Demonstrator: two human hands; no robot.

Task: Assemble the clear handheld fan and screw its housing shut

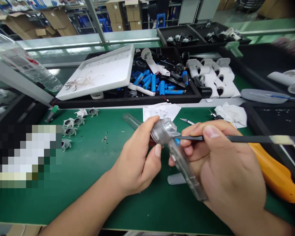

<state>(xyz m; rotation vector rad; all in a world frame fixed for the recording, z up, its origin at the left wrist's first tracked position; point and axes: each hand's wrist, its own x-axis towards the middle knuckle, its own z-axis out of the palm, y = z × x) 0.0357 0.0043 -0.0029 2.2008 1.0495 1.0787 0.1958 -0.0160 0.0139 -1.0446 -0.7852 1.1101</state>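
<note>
Frame centre: your left hand [140,157] grips fan casing [162,131]; right hand [228,164] pinches slim black tool [245,139], apparently probing; next move needs steadiness.

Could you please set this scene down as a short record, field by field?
Left hand: around the round head of a clear grey housing
Right hand: pinching a slim black tool, tip at the housing's head
Left on green mat: small finned rotors
Right side: orange object, partly behind right hand
Beyond mat: black tray with blue cylinders
</note>
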